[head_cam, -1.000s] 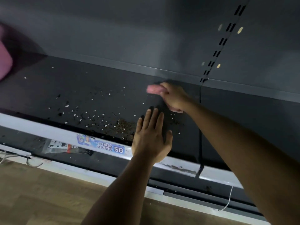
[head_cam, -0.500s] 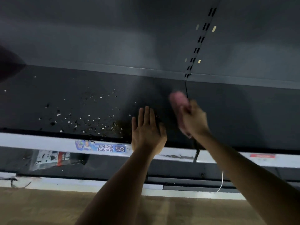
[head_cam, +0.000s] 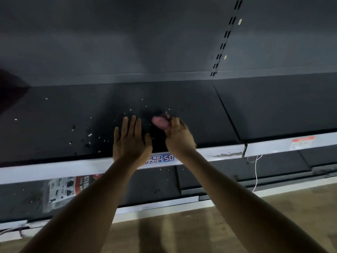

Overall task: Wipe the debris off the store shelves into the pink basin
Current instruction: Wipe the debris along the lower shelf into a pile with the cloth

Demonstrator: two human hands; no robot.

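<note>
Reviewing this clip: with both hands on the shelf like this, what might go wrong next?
1. No pink basin shows below the shelf edge, so debris pushed forward by the pink cloth in the right hand may drop onto the lower shelf, where specks already lie.
2. Most debris lies left of the open left hand, beyond the cloth; it may be missed.

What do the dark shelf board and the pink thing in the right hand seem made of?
The flat dark shelf board: probably painted sheet metal, matte; a thin panel seam shows. The small pink wad in the right hand: likely soft cloth; blurred, so uncertain.
</note>
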